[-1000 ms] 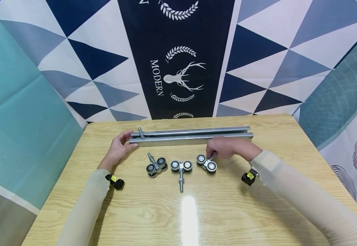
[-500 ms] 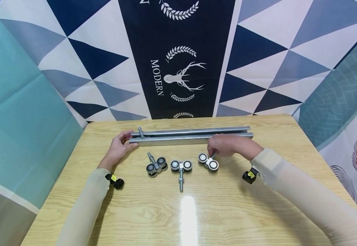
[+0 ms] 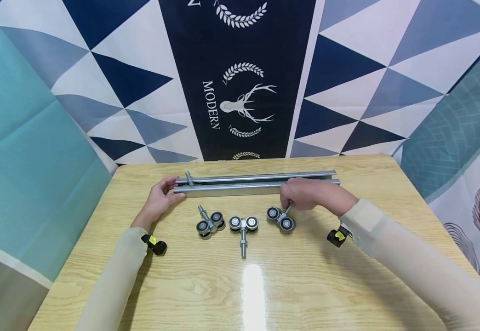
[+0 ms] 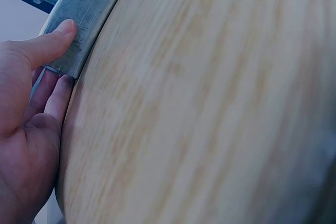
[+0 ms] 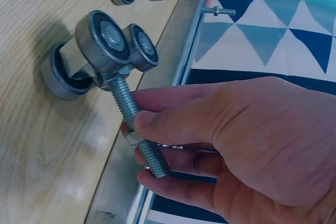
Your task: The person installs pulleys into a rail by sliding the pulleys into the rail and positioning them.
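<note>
A long metal channel track (image 3: 240, 187) lies along the back of the table, its slot facing up. My left hand (image 3: 160, 200) holds its left end, the thumb (image 4: 58, 38) on the front face and the fingers at the end and behind. A roller trolley sits inside that end; its threaded bolt (image 3: 189, 178) sticks up through the slot. My right hand (image 3: 302, 193) pinches the threaded bolt of another roller trolley (image 5: 100, 45) between thumb and fingers, in front of the track. Whether its wheels touch the table cannot be told.
Two more roller trolleys lie in front of the track: the left one (image 3: 211, 224) with its bolt pointing back, the middle one (image 3: 243, 225) with its bolt pointing forward. The wooden table (image 3: 182, 294) ends at a patterned cloth backdrop (image 3: 240, 105).
My right hand and its roller trolley have shifted slightly to the right. The left hand, the track and the other trolleys have stayed put.
</note>
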Tool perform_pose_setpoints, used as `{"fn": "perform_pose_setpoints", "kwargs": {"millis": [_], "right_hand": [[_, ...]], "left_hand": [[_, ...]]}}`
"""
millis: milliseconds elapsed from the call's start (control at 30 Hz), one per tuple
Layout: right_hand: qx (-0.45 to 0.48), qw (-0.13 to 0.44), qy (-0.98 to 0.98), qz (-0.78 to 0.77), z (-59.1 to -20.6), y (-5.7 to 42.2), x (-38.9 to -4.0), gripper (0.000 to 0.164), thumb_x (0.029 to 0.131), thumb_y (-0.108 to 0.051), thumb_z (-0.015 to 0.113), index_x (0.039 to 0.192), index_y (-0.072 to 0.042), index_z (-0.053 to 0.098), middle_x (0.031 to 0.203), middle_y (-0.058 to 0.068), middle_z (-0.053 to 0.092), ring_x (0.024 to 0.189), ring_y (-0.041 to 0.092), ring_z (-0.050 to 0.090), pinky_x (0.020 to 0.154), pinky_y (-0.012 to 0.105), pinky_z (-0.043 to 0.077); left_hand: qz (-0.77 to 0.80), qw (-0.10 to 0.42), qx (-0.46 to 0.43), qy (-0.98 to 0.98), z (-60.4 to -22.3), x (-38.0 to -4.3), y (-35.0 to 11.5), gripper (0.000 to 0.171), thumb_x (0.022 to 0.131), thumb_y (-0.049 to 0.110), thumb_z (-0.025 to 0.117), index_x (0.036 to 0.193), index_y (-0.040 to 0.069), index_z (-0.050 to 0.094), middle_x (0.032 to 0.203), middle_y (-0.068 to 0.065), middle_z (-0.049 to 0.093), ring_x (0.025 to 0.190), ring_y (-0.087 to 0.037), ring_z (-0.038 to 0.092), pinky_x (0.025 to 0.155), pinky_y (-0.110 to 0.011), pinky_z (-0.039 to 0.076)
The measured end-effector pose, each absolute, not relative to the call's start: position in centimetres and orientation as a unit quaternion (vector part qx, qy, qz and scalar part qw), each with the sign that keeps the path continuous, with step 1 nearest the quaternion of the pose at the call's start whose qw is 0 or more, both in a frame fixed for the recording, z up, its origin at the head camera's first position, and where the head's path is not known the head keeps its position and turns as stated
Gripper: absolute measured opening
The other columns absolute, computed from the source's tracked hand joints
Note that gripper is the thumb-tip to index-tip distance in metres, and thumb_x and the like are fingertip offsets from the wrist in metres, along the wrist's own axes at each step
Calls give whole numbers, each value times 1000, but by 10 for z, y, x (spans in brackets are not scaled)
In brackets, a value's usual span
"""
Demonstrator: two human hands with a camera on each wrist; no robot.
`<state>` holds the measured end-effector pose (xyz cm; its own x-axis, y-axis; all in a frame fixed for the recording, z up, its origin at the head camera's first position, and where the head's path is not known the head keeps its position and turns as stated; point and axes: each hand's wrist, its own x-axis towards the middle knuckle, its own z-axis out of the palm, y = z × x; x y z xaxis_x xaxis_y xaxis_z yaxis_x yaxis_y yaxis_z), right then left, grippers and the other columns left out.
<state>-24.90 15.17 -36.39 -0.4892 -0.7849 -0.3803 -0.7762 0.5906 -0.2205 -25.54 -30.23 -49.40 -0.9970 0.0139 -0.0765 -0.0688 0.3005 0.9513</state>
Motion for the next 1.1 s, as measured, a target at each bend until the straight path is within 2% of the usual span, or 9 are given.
{"fn": "perform_pose_setpoints", "kwargs": {"millis": [400,633,1000,1100], "right_hand": [[-450,218,865,-40,-356,151,-240,56,85,25,46,65,-24,27,70,-9,13,68,13,12,67,28,15],[-443,218,869,-37,-351,148,-237,57,86,24,49,65,-24,27,71,-9,13,68,13,11,67,29,15],[-411,253,875,-33,-355,144,-232,57,89,21,55,65,-25,32,69,-9,16,66,12,13,63,28,15],[-410,246,878,-38,-355,145,-232,52,89,21,55,65,-22,39,69,-9,23,66,12,17,63,27,19]], "left_hand": [[585,40,-23,810,-492,-254,-301,73,105,1,78,170,3,45,171,-25,49,159,-39,48,99,0,47],[585,40,-22,810,-491,-253,-301,74,105,1,78,171,3,44,172,-25,49,160,-39,48,98,0,46],[585,42,-17,809,-492,-254,-302,73,106,0,76,171,1,43,173,-26,47,162,-40,45,96,1,48],[585,41,-15,810,-492,-255,-302,73,105,0,76,171,1,43,172,-27,47,161,-40,46,96,1,48]]}}
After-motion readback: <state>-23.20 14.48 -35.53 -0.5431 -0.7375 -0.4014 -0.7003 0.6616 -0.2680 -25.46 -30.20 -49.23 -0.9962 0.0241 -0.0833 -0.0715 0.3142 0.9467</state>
